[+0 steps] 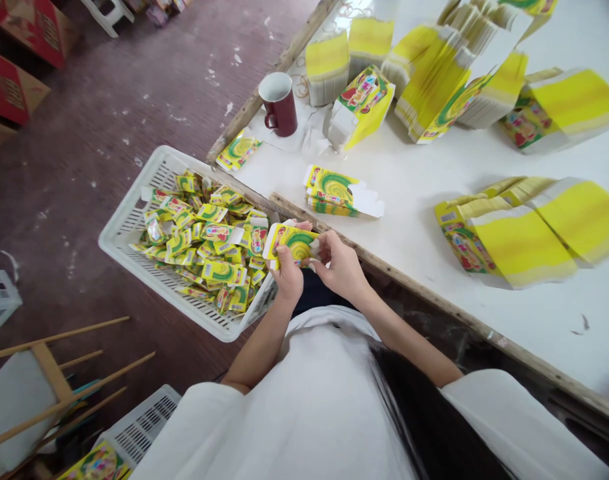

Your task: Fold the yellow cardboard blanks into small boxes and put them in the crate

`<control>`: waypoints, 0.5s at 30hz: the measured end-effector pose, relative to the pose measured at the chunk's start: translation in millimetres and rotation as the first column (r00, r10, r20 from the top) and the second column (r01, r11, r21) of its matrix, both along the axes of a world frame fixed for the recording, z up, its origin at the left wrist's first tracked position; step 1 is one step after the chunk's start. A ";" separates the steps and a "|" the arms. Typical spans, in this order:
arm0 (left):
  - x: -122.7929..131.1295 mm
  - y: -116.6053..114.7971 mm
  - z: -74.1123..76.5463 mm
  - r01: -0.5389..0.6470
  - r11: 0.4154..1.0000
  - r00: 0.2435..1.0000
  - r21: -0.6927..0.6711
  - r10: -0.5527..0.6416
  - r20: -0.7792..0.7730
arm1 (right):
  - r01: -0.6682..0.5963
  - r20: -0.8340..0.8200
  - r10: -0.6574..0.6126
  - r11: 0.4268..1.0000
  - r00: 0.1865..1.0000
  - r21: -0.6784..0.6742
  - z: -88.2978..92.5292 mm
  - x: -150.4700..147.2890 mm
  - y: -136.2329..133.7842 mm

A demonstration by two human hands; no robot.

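Maroon floor [189, 63] is met, right, by a white table [409, 180]; its far stacks [437, 87] could be toppled by a jolt. From the heaped basket [151, 277], left, packs [217, 270] could be spilled by a bump. By the table's near edge, the box [295, 239], gripped by the left hand [290, 277], pinched at its right end by the right hand [341, 267], could be creased by overpressing.

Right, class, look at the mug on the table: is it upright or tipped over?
Upright: the dark red mug stands on the white table, its open mouth facing up, handle at its side.
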State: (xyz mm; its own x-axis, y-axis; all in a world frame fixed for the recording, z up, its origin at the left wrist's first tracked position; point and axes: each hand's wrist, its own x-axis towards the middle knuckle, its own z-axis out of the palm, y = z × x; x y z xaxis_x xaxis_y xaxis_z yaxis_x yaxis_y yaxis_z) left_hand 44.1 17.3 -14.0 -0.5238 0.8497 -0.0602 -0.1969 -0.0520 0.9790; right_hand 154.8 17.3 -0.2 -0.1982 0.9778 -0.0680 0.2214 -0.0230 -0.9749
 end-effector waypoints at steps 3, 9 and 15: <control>0.6 -0.7 3.4 0.091 0.995 0.992 0.027 -0.093 0.080 | -0.018 -0.009 0.018 1.000 1.000 -0.015 -3.0 -1.0 -0.7; 0.9 0.3 6.1 0.072 0.996 0.981 0.056 -0.080 0.175 | -0.029 -0.031 0.028 0.999 0.999 -0.038 -4.0 0.0 -2.4; 2.4 0.9 3.0 0.042 0.997 0.988 0.066 -0.051 0.145 | 0.025 0.066 -0.027 0.999 0.997 0.031 1.2 -0.2 -3.7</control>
State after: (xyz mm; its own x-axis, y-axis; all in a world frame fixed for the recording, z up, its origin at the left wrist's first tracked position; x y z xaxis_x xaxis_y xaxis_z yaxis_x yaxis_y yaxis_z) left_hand 46.4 18.1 -11.0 -0.4728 0.8775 -0.0799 -0.3419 -0.0991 0.9345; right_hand 154.6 13.6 1.0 -0.1685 0.9844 -0.0509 0.2852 -0.0008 -0.9585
